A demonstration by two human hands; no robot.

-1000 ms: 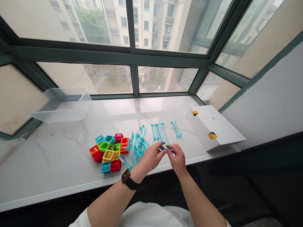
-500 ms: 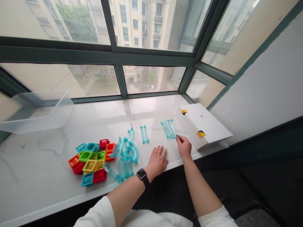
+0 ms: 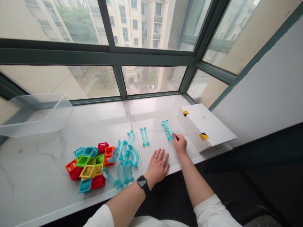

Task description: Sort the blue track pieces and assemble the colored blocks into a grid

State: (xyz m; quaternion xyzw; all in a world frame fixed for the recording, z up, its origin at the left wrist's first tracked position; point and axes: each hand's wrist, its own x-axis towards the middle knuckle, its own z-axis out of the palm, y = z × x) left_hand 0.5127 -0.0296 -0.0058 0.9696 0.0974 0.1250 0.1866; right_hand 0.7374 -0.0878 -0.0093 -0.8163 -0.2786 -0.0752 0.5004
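Observation:
My right hand (image 3: 180, 144) is closed in a pinch at the lower end of a translucent blue track piece (image 3: 168, 130). Something small and dark shows at its fingertips, too small to name. Two such pieces seem to overlap there, though I cannot tell how they join. My left hand (image 3: 157, 165) lies flat near the table's front edge, fingers spread, holding nothing. Beyond it is a separate straight blue track piece (image 3: 144, 136). Left of that hand is a pile of clear blue track pieces (image 3: 124, 171), some curved, with one small curved piece (image 3: 130, 137) at the top.
Colourful plastic blocks (image 3: 88, 171) are heaped left of the track pieces. A clear plastic bin (image 3: 52, 121) stands at the back left. At right is a white box (image 3: 208, 124) with yellow-and-black tabs, close to my right hand. Windows border the white marbled counter (image 3: 35, 170).
My right hand has moved slightly left, and the two track pieces that lay side by side now overlap. My left hand stays flat. The view has shifted a little.

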